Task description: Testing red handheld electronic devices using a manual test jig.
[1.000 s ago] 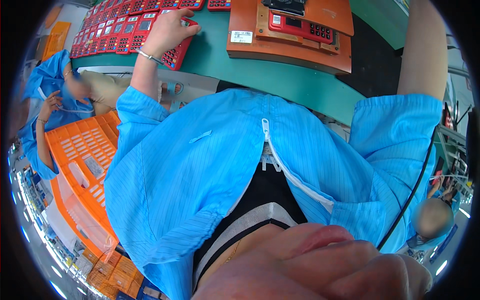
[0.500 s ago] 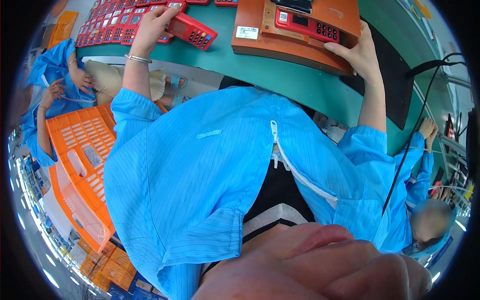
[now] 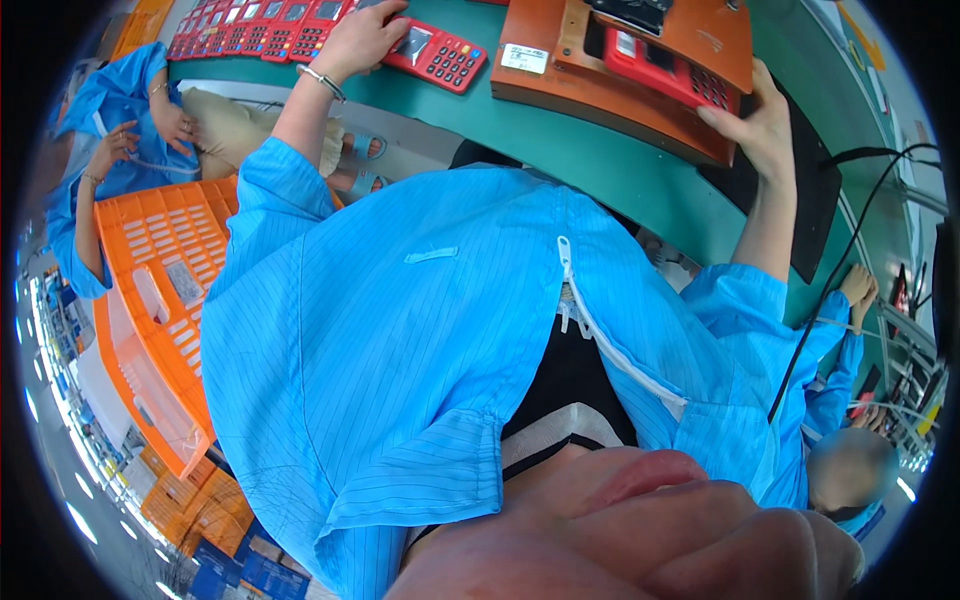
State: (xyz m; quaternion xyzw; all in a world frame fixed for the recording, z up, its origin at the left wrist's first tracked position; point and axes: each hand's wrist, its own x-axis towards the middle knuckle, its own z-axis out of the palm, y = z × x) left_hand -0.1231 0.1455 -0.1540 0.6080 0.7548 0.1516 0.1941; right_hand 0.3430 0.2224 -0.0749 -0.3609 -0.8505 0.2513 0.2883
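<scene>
My left hand (image 3: 362, 42) is closed at the screen end of a red card terminal (image 3: 452, 62), which is face up at the green table with its keypad to the right. A second red card terminal (image 3: 660, 68) sits slanted in the opening of an orange-brown test fixture (image 3: 590, 98). My right hand (image 3: 757, 125) is closed at this terminal's right end. The thumb presses by its lower corner, and the fingers are partly hidden behind the fixture's right side. Part of the second terminal's screen is under the fixture's upper plate.
Rows of red terminals (image 3: 250, 35) lie at the far left of the green table (image 3: 560, 150). A black mat (image 3: 815, 215) lies right of the fixture, with a black cable (image 3: 850, 225) nearby. Orange crates (image 3: 165, 245) stand at left. People in blue sit on both sides.
My left hand has moved right and turned its terminal, so screen and keypad now face up. The terminal in the fixture has shifted right and tilted, with my right thumb moving along its edge.
</scene>
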